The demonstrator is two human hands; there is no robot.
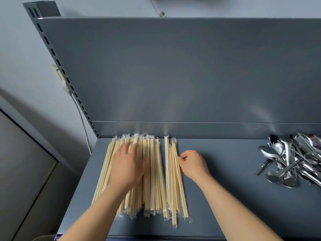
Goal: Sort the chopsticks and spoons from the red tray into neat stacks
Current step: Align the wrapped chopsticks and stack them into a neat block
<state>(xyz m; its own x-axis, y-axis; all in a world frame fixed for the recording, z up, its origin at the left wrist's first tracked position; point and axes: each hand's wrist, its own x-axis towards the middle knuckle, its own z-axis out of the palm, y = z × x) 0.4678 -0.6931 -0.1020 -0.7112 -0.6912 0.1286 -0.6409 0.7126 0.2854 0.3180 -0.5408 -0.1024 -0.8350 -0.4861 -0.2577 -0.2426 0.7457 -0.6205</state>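
Shelf (pixel 231 174) had bare room between my right hand (pixel 192 165) and spoons (pixel 291 162), heaped loose at far right edge. My left hand (pixel 127 168) lay flat, fingers spread, on big chopsticks pile (pixel 152 174) near left edge. Right hand pinched small chopsticks bunch (pixel 172 185) just beside pile.

The left hand (pixel 127 168) and right hand (pixel 193 165) are bare; the left forearm (pixel 97 211) and right forearm (pixel 231 206) are likewise uncovered.
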